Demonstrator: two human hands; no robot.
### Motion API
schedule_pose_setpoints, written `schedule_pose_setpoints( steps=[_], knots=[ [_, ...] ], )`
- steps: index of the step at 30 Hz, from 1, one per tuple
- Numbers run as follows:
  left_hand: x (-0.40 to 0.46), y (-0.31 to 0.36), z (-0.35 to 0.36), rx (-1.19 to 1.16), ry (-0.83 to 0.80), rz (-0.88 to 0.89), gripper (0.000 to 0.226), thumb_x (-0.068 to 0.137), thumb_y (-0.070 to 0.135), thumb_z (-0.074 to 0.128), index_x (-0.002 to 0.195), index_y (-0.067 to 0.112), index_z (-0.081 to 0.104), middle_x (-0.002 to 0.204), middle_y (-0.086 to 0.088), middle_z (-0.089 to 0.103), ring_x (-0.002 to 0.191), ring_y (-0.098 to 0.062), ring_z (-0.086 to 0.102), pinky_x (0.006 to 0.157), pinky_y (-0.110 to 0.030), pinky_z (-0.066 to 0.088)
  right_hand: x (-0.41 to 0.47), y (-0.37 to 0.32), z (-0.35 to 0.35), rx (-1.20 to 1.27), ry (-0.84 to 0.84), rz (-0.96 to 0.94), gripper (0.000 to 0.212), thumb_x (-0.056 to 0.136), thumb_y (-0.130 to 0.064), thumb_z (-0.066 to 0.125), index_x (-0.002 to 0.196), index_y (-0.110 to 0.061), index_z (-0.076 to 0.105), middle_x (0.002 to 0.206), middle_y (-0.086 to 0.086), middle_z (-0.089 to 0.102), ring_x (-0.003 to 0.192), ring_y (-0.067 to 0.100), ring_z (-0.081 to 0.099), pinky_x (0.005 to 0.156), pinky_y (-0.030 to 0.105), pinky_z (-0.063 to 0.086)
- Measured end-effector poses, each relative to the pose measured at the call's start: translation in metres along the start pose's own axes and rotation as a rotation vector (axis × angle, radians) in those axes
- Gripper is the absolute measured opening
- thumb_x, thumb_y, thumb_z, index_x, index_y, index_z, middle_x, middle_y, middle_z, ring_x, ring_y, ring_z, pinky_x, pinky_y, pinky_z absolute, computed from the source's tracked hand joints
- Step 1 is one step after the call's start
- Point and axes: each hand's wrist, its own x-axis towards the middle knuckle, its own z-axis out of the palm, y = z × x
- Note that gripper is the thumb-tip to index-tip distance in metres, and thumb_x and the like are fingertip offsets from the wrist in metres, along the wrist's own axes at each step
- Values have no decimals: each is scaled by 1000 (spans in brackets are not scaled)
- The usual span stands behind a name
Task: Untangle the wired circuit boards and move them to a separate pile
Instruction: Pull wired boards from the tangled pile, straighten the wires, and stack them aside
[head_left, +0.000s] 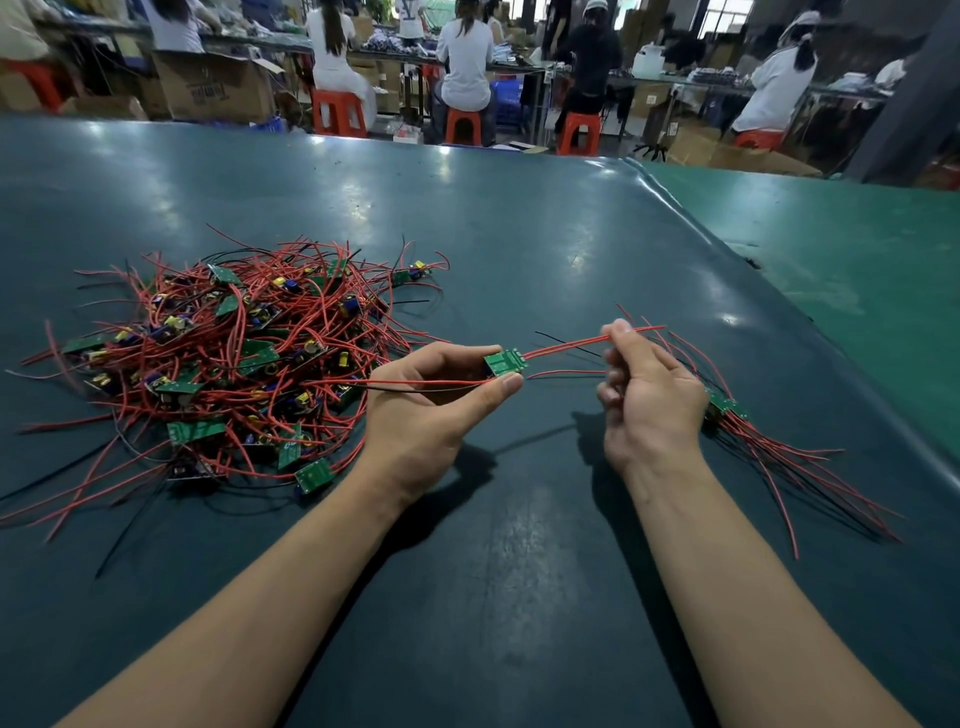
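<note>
A tangled heap of small green circuit boards with red and black wires (223, 358) lies on the left of the dark green table (519, 234). My left hand (436, 400) pinches one green board (505, 362) between thumb and fingers, held above the table just right of the heap. Red wires (571, 347) run from that board to my right hand (644, 395), which pinches them between thumb and fingertips. A black wire and a red wire trail from the board back to the left. A small separate pile of boards with straightened wires (737, 421) lies to the right, partly hidden behind my right hand.
The table's right edge (753, 260) curves down toward a lighter green surface (857, 249). Beyond the far edge several people sit on red stools (337, 111) at other benches among cardboard boxes (218, 88).
</note>
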Motion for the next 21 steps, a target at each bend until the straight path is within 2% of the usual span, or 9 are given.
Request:
schedule_pose_setpoints(
  steps=[8, 10, 13, 15, 17, 19, 21],
  knots=[
    [-3, 1, 1, 8, -29, 8, 26, 69, -1, 81, 94, 3, 73, 83, -3, 76, 74, -12, 71, 72, -20, 55, 2, -3, -4, 138, 100, -97, 20, 93, -14, 65, 75, -8, 69, 64, 1, 53, 41, 7, 37, 38, 19, 28],
    [-2, 2, -2, -17, 19, 10, 25, 68, 3, 80, 92, 3, 72, 81, -2, 76, 71, -11, 70, 71, -22, 56, 1, -4, -6, 180, 107, -88, 20, 97, -21, 61, 82, -10, 69, 66, 1, 53, 41, 7, 38, 38, 18, 29],
    [5, 1, -7, -58, 135, 8, 22, 73, -3, 78, 92, 5, 70, 75, 4, 74, 66, -8, 67, 68, -20, 54, 3, -5, -7, 125, 97, 29, 21, 98, -32, 58, 96, -12, 62, 68, 2, 53, 40, 8, 40, 38, 16, 31],
    [7, 1, -8, -69, 160, 2, 22, 74, -5, 77, 93, 4, 70, 75, 5, 74, 66, -8, 66, 67, -20, 54, -4, -3, -3, 1, -77, 168, 30, 93, -40, 62, 97, -10, 64, 65, 0, 54, 39, 6, 42, 37, 15, 32],
    [6, 0, -6, -38, 128, 4, 24, 73, -6, 77, 95, 3, 70, 76, 4, 74, 67, -7, 67, 69, -19, 54, -17, 3, 3, -114, -338, 321, 43, 79, -50, 66, 95, -10, 70, 61, -4, 57, 39, 5, 45, 35, 15, 32],
    [2, -1, -4, -18, 54, -6, 26, 72, -9, 76, 96, -2, 69, 76, 4, 75, 69, -6, 68, 68, -17, 53, -28, 9, 8, -164, -505, 361, 34, 73, -43, 70, 88, -13, 75, 62, -4, 57, 42, 5, 46, 35, 14, 32],
    [1, -3, -3, -18, -2, -20, 27, 71, -11, 76, 96, -6, 68, 76, 3, 75, 70, -6, 69, 68, -16, 53, -30, 10, 9, -151, -511, 323, 17, 80, -27, 71, 80, -11, 77, 59, -4, 55, 43, 4, 44, 36, 13, 32]
  ],
)
